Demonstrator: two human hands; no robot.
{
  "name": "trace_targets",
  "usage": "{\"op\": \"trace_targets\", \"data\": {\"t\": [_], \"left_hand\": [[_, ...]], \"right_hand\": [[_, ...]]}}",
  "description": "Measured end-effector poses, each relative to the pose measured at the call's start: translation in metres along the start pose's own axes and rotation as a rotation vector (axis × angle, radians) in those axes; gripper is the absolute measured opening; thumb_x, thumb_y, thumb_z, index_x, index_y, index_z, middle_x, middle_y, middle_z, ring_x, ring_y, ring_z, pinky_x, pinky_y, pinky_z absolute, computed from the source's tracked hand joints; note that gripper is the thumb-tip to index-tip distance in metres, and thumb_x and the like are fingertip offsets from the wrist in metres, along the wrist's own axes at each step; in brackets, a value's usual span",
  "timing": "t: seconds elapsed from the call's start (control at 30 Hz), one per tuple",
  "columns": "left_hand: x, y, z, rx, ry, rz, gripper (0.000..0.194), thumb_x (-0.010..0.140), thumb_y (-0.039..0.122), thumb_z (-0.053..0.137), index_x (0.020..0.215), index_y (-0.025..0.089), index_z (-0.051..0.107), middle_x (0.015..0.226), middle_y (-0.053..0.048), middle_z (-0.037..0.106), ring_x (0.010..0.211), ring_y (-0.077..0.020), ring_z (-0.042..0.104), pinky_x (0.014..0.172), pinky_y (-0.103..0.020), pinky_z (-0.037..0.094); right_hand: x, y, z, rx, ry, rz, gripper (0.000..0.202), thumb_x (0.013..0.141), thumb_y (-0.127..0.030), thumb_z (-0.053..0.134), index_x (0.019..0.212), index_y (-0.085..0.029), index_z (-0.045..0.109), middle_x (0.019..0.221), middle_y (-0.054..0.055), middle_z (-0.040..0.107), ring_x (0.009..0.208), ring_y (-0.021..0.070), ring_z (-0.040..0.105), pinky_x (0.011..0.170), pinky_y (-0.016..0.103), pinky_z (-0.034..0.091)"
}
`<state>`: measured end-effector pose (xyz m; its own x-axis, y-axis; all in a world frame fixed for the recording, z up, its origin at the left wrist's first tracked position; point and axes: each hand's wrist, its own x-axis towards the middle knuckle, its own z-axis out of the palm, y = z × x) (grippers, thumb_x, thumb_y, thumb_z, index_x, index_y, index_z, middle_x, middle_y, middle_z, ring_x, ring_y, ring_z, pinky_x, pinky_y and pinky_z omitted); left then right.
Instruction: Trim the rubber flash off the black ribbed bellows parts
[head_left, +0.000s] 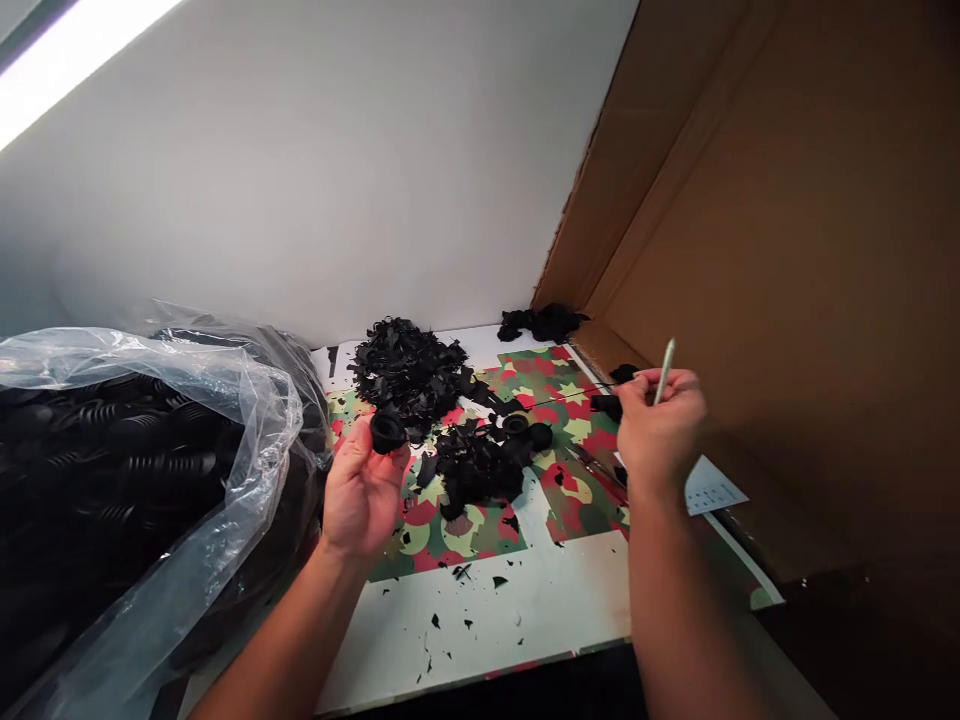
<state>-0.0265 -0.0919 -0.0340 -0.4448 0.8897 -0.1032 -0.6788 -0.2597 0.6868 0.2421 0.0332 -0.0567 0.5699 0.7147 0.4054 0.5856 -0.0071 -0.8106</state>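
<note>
My left hand is closed on a small black round rubber part, with its hollow end turned up. My right hand pinches a slim pale stick-like tool whose tip points up. A thin dark line runs leftward from the right fingers; whether it is part of the tool or a strand I cannot tell. Between the hands lies a heap of black rubber scraps, with a black ring-shaped part at its edge. Behind the left hand rises a taller pile of black trimmings.
A clear plastic bag full of black ribbed parts stands on the left. Cardboard walls the right side. A camouflage-patterned sheet covers part of the table. Tweezers-like metal tools and a white paper slip lie near my right wrist.
</note>
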Motion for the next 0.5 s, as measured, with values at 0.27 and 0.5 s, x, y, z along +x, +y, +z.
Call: {"op": "trace_targets", "data": {"t": [0.27,0.5], "left_hand": [[0.002,0.019,0.005,-0.105,0.034,0.066,0.021,0.092,0.03,0.072,0.079,0.014,0.07,0.076,-0.003,0.067,0.06,-0.0089,0.059,0.057,-0.018,0.055],[-0.004,0.007,0.003,0.036,-0.131,-0.097,0.017,0.087,0.033,0.077,0.09,0.016,0.075,0.086,-0.007,0.074,0.063,-0.0105,0.061,0.057,-0.02,0.055]], "right_hand": [[0.017,0.007,-0.012,0.086,0.073,0.064,0.009,0.078,-0.028,0.058,0.078,-0.026,0.049,0.068,0.007,0.067,0.065,0.025,0.066,0.063,0.037,0.051],[-0.051,-0.032,0.019,0.412,-0.709,-0.23,0.02,0.082,-0.041,0.065,0.083,-0.021,0.067,0.081,0.006,0.074,0.066,0.0211,0.068,0.06,0.031,0.053]]}}
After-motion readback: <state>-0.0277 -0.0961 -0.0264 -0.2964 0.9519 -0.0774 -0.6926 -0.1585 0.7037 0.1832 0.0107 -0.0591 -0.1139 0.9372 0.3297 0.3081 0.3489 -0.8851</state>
